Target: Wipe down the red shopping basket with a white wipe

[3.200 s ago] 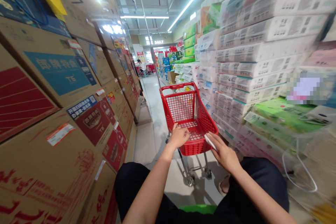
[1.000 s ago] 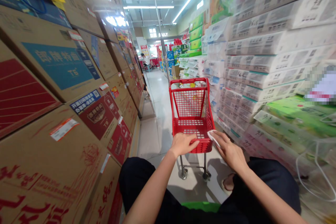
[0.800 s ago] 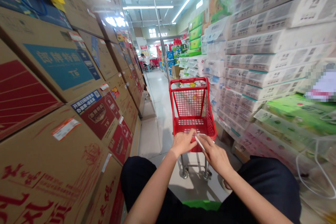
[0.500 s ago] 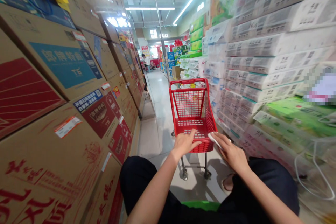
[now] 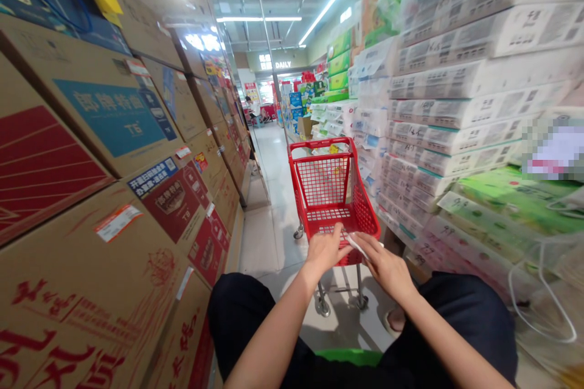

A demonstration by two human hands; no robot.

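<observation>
A small red plastic shopping cart (image 5: 365, 216) with a grid back and metal legs on wheels stands between my knees. My left hand (image 5: 325, 250) is closed over the near rim of its basket, thumb pointing right. Pressed under the fingers of my right hand (image 5: 385, 264) is a folded white wipe (image 5: 359, 245), held against the same rim just right of my left thumb. The hands are close together, nearly touching. Part of the rim is hidden beneath them.
Cardboard cartons (image 5: 114, 255) are stacked high on the left. White wrapped paper packs (image 5: 433, 115) rise on the right, with green packs (image 5: 502, 200) lower down. A tiled aisle (image 5: 274, 194) runs ahead beside a mirror-like panel. A person (image 5: 255, 110) sits far off.
My right hand has slid left along the rim with the wipe, coming up to my left hand. The cart has turned slightly, and my left hand stays on its rim.
</observation>
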